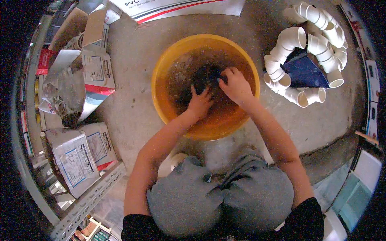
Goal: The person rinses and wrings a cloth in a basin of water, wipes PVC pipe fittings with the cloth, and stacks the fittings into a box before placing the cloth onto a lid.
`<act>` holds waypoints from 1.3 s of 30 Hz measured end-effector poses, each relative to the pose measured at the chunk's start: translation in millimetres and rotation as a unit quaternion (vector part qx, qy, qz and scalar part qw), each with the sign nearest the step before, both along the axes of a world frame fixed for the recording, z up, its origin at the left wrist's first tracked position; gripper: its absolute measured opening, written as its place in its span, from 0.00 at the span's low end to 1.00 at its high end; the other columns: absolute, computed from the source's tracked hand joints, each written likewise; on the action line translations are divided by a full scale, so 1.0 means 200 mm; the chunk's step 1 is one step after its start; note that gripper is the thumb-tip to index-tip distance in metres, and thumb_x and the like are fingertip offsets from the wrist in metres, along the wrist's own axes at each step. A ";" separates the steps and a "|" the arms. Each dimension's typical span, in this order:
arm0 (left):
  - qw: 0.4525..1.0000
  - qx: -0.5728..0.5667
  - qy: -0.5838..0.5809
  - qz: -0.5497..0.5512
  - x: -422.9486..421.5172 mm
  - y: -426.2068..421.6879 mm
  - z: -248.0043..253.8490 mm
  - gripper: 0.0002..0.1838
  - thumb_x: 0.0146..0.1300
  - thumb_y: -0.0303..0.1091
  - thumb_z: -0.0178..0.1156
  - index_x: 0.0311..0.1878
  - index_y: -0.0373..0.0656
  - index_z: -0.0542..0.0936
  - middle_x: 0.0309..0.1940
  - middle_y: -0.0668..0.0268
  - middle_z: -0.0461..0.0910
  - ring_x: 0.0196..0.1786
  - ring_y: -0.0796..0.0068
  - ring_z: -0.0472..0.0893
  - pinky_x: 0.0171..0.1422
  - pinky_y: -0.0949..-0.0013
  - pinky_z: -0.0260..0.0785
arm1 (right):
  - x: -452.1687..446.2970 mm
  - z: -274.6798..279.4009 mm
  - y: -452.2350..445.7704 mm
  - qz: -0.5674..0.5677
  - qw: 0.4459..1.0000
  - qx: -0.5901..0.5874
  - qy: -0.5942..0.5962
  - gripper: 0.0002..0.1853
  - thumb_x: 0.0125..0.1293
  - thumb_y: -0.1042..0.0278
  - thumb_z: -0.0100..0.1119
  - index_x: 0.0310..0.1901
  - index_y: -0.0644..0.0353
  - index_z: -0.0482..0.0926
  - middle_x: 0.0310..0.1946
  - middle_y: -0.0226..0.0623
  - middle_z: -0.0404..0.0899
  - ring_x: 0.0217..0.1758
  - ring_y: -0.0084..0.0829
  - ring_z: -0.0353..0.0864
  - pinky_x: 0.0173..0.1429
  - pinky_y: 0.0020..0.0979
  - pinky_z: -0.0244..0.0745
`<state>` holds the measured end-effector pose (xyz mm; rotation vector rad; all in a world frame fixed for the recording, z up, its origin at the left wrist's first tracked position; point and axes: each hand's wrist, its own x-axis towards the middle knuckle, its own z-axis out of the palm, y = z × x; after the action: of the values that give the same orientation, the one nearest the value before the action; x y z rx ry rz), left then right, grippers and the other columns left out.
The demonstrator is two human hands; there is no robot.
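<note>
Both my hands are inside a round yellow-orange basin (161,100) on the floor. A dark, bunched-up thing (207,74) lies in the basin; its kind is too dim to tell. My left hand (201,102) rests against its lower edge, fingers spread. On its right side, my right hand (236,84) has bent fingers drawn together at the dark thing, near a small bluish spot. What those fingertips hold, if anything, is too small to name. The basin's bottom looks brownish and dirty.
White curved pipe fittings (291,38) are grouped around a dark blue object (305,72) at the right. Opened cartons (96,68) and another box (76,156) line the left, beside a metal shelf rail (88,201). A printed carton (189,9) lies beyond the basin.
</note>
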<state>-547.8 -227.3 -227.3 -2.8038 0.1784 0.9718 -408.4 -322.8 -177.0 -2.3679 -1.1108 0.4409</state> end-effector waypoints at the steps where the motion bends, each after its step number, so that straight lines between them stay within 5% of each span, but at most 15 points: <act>1: 0.997 0.000 -0.067 0.047 0.00 0.03 -0.04 0.22 0.59 0.40 0.48 0.59 0.66 0.66 0.68 0.66 0.48 0.70 0.56 0.43 0.57 0.26 0.44 | -0.01 -0.02 0.00 0.002 1.000 0.007 0.008 0.17 0.56 0.58 0.54 0.43 0.60 0.71 0.45 0.48 0.70 0.50 0.48 0.70 0.52 0.42 0.70; 4: 0.923 -0.025 -0.310 0.226 -0.01 0.12 -0.10 0.21 0.60 0.32 0.46 0.57 0.65 0.70 0.67 0.61 0.48 0.68 0.55 0.49 0.54 0.29 0.54 | -0.02 -0.02 0.01 0.005 0.998 0.021 0.061 0.19 0.57 0.57 0.54 0.45 0.62 0.71 0.45 0.50 0.71 0.50 0.49 0.70 0.54 0.41 0.68; 5: 0.917 -0.077 -0.235 0.312 -0.01 0.13 -0.12 0.21 0.56 0.29 0.50 0.54 0.58 0.72 0.64 0.57 0.55 0.59 0.54 0.65 0.52 0.41 0.64 | -0.02 -0.01 0.02 0.006 0.996 0.027 0.083 0.20 0.57 0.57 0.53 0.46 0.62 0.71 0.45 0.50 0.72 0.51 0.49 0.70 0.55 0.41 0.67; 8: 0.887 -0.199 -0.182 0.375 0.01 0.20 -0.06 0.25 0.50 0.25 0.54 0.54 0.52 0.71 0.57 0.53 0.65 0.45 0.52 0.75 0.49 0.53 0.69 | -0.04 -0.15 0.07 -0.147 0.956 0.067 0.245 0.21 0.57 0.57 0.54 0.48 0.63 0.71 0.44 0.48 0.74 0.52 0.44 0.71 0.57 0.37 0.65; 11: 0.788 -0.348 -0.306 0.406 0.02 0.24 -0.04 0.24 0.44 0.23 0.54 0.50 0.43 0.72 0.48 0.54 0.71 0.37 0.54 0.77 0.45 0.60 0.69 | -0.08 -0.09 0.11 -0.264 0.829 0.171 0.463 0.23 0.58 0.56 0.54 0.50 0.63 0.70 0.44 0.45 0.74 0.52 0.39 0.71 0.58 0.35 0.64; 13: 0.729 -0.448 -0.260 0.448 0.06 0.22 0.20 0.21 0.46 0.26 0.55 0.48 0.41 0.73 0.47 0.57 0.72 0.45 0.61 0.75 0.51 0.63 0.67 | -0.09 -0.01 0.11 -0.287 0.760 0.144 0.565 0.23 0.58 0.55 0.53 0.50 0.62 0.70 0.44 0.43 0.74 0.51 0.38 0.72 0.59 0.33 0.64; 17: 0.478 -0.716 -0.239 0.449 0.09 0.16 0.48 0.15 0.45 0.25 0.57 0.40 0.39 0.72 0.43 0.59 0.72 0.45 0.67 0.73 0.51 0.70 0.63 | -0.08 -0.14 0.05 -0.196 0.723 0.224 0.624 0.22 0.60 0.50 0.48 0.50 0.57 0.70 0.44 0.39 0.74 0.49 0.38 0.73 0.56 0.38 0.66; 21: 0.591 -0.578 -0.372 0.422 0.13 0.14 0.46 0.15 0.45 0.27 0.61 0.39 0.41 0.72 0.46 0.60 0.70 0.54 0.62 0.67 0.59 0.65 0.57 | -0.03 0.13 0.07 -0.200 0.469 0.246 0.824 0.21 0.60 0.45 0.43 0.47 0.49 0.72 0.45 0.34 0.74 0.49 0.36 0.72 0.52 0.49 0.68; 23: 0.701 -0.442 -0.468 0.306 0.11 0.15 0.37 0.17 0.45 0.29 0.63 0.40 0.42 0.72 0.51 0.59 0.67 0.58 0.56 0.63 0.64 0.59 0.52 | -0.02 0.18 0.08 -0.181 0.460 0.261 0.829 0.22 0.60 0.43 0.44 0.47 0.49 0.72 0.44 0.35 0.75 0.47 0.39 0.73 0.50 0.50 0.70; 25: 0.631 -0.491 -0.537 0.269 0.10 0.10 0.39 0.19 0.43 0.31 0.66 0.39 0.44 0.71 0.54 0.59 0.64 0.59 0.51 0.60 0.64 0.56 0.51 | -0.01 0.20 0.08 -0.184 0.455 0.269 0.829 0.23 0.60 0.41 0.43 0.49 0.47 0.71 0.46 0.35 0.74 0.48 0.40 0.73 0.53 0.50 0.68; 27: 0.606 -0.510 -0.566 0.229 0.11 0.09 0.34 0.30 0.39 0.42 0.70 0.48 0.50 0.71 0.59 0.58 0.60 0.60 0.46 0.57 0.64 0.50 0.49 | -0.06 0.32 0.05 -0.144 0.583 0.305 0.739 0.25 0.59 0.39 0.43 0.51 0.47 0.71 0.47 0.36 0.74 0.49 0.39 0.73 0.55 0.48 0.67; 29: 0.752 -0.374 -0.518 0.162 0.07 0.09 0.41 0.33 0.40 0.47 0.68 0.53 0.55 0.70 0.60 0.58 0.59 0.59 0.48 0.59 0.62 0.48 0.50 | -0.07 0.36 0.04 -0.139 0.596 0.286 0.737 0.27 0.59 0.37 0.42 0.52 0.47 0.70 0.48 0.36 0.74 0.50 0.38 0.73 0.57 0.45 0.65; 31: 0.817 -0.246 -0.506 0.124 0.06 0.10 0.46 0.39 0.39 0.57 0.65 0.60 0.62 0.67 0.64 0.58 0.56 0.62 0.47 0.57 0.63 0.41 0.45 | -0.04 0.33 0.07 -0.167 0.495 0.213 0.826 0.29 0.59 0.36 0.42 0.54 0.48 0.69 0.48 0.37 0.74 0.51 0.38 0.73 0.59 0.43 0.64; 38: 0.616 -0.528 -0.510 0.287 0.15 0.03 0.36 0.27 0.43 0.37 0.66 0.49 0.45 0.73 0.55 0.56 0.68 0.59 0.56 0.67 0.65 0.60 0.54 | -0.18 0.17 0.15 -0.230 0.535 0.311 0.751 0.22 0.63 0.42 0.41 0.47 0.49 0.72 0.37 0.30 0.77 0.39 0.29 0.76 0.45 0.31 0.71; 39: 0.586 -0.507 -0.559 0.295 0.17 0.02 0.37 0.18 0.42 0.29 0.65 0.40 0.42 0.74 0.45 0.57 0.75 0.49 0.60 0.74 0.55 0.65 0.64 | -0.20 0.16 0.18 -0.287 0.544 0.321 0.720 0.19 0.65 0.46 0.39 0.43 0.51 0.72 0.33 0.30 0.76 0.34 0.27 0.75 0.40 0.30 0.70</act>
<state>-513.4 -223.6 -152.5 -3.7892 -0.5948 -1.6250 -448.6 -286.8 -144.6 -0.8621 0.3283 1.1185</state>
